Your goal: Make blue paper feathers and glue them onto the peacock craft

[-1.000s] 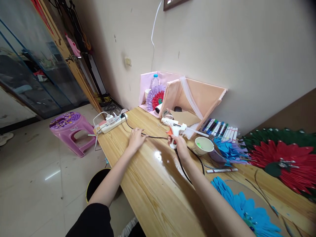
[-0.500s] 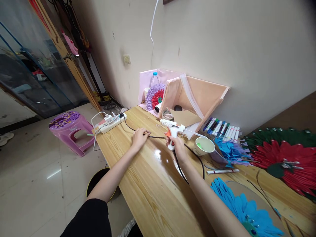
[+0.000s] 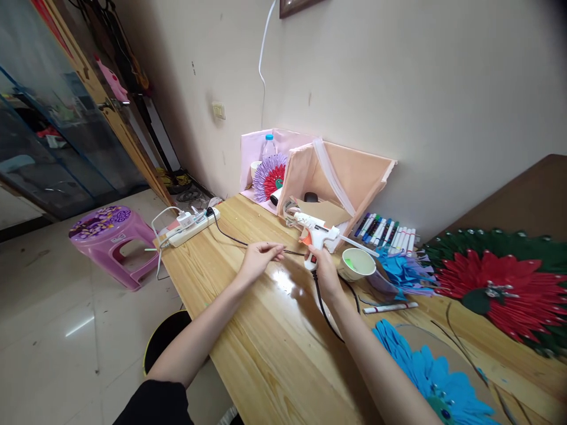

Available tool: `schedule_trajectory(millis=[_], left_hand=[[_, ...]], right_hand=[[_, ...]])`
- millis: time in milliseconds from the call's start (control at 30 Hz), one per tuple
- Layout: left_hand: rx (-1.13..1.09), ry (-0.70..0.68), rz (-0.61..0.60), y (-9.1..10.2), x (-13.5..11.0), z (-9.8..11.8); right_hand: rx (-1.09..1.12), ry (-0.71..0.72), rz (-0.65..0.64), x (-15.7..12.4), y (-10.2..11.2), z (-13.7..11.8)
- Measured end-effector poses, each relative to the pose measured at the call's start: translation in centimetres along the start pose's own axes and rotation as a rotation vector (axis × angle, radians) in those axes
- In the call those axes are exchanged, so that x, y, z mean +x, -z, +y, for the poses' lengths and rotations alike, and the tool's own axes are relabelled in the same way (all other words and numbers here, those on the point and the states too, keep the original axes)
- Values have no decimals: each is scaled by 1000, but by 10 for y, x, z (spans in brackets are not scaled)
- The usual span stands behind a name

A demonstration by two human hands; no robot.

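My right hand is wrapped around the handle of a white hot glue gun with an orange trigger. The gun is held above the table with its nozzle toward the left, and a clear glue stick juts out of its back. My left hand is left of the gun, thumb and fingers pinched together. Whatever is in that pinch, if anything, is too small to make out. A black cord runs from the power strip past the left fingertips.
A paper cup stands right of the gun, near a row of markers. Blue and red petal flowers lie at right. A peach fabric-covered box leans at the back. A pink stool stands beyond the table's left edge.
My left hand has moved right along the cord, closer to the glue gun. The gun stays in my right hand, and the view has shifted slightly.
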State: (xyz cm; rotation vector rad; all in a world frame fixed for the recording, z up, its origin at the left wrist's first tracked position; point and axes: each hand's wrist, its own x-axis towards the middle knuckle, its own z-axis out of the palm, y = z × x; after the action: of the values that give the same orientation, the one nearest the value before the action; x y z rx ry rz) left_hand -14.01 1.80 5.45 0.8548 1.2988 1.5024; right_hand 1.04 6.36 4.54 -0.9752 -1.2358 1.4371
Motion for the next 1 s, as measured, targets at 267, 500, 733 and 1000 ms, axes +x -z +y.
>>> schedule_trajectory(millis=[267,500,733,1000], left_hand=[[-42,-248,309,17,10,15],[219,-398,258,-8,8,12],[344,-530,300,-3,8,15],[509,-703,312,1,-3,20]], right_hand=[[70,14,-116,-3,5,3],[144,-9,-173,-14,-9,2],[305,-81,-220,-19,-13,2],[396,-100,-207,-21,-17,0]])
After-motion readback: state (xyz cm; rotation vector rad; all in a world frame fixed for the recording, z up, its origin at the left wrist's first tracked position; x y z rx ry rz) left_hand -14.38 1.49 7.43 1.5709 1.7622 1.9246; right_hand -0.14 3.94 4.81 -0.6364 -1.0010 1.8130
